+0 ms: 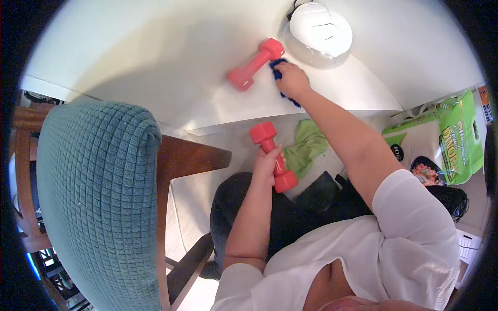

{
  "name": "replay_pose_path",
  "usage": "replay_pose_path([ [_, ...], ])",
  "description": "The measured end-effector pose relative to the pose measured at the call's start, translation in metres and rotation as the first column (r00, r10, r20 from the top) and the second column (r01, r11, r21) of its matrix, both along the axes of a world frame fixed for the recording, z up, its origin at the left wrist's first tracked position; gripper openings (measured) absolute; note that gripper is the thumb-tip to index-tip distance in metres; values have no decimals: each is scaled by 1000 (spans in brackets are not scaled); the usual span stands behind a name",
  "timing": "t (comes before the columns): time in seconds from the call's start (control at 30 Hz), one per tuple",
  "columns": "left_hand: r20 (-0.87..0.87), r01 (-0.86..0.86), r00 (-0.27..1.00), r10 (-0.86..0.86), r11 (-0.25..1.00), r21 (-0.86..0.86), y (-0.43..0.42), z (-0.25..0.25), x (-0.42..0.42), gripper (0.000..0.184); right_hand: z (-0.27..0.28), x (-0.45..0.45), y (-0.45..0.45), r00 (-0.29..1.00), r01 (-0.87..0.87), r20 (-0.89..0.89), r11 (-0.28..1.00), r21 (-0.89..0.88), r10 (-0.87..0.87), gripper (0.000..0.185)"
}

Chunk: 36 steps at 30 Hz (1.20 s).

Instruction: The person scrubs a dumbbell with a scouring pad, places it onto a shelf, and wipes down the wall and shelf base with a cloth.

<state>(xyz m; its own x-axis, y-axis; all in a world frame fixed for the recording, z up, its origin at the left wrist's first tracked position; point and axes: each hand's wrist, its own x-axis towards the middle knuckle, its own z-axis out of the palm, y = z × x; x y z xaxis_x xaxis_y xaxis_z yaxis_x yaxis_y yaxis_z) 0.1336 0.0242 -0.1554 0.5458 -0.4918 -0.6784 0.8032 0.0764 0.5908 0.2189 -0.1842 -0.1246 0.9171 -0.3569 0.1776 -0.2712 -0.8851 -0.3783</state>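
Note:
My left hand [265, 161] is closed around the handle of a red dumbbell [263, 131], held tilted in front of the white shelf edge, above my lap. A second red dumbbell [255, 66] lies slantwise on the white surface. Beside its upper end, my right hand [293, 82] grips a dark blue cloth [278, 70] against that surface; its fingers are bunched over the cloth and partly hidden. A green cloth [307, 146] lies below the shelf edge, just right of the dumbbell in my left hand.
A white rounded device with a clear base [320, 33] stands at the back of the white surface [197, 98]. On the left is a chair with a teal padded back [98, 202]. A green and white package [459, 140] sits at the right, near a dark container with colourful contents [427, 172].

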Motion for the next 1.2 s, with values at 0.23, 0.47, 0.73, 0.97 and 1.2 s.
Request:
replay_pose_path([
  [0.23, 9, -9, 1000, 10, 1000, -22, 1, -4, 0, 21, 10, 6, -12, 976, 46, 166, 883, 466, -138, 24],
  [0.47, -16, 0, 1000, 0, 1000, 1, -1, -14, 2, 24, -13, -18, 32, 954, -201, 219, 979, -45, 206, 32],
  [0.73, -121, -103, 988, 100, 995, -17, 0, -34, -2, 15, 30, -1, 99, 847, -509, 202, 642, 573, 492, 24],
  [0.97, -91, -119, 990, 108, 985, -123, -6, -42, -2, 21, 8, 41, 146, 714, -695, -22, 705, -138, 700, 40],
  [1.2, -288, -45, 957, 28, 998, -52, 4, -31, 2, 20, 5, -8, 64, 677, -736, -108, 675, -56, 728, 42],
])
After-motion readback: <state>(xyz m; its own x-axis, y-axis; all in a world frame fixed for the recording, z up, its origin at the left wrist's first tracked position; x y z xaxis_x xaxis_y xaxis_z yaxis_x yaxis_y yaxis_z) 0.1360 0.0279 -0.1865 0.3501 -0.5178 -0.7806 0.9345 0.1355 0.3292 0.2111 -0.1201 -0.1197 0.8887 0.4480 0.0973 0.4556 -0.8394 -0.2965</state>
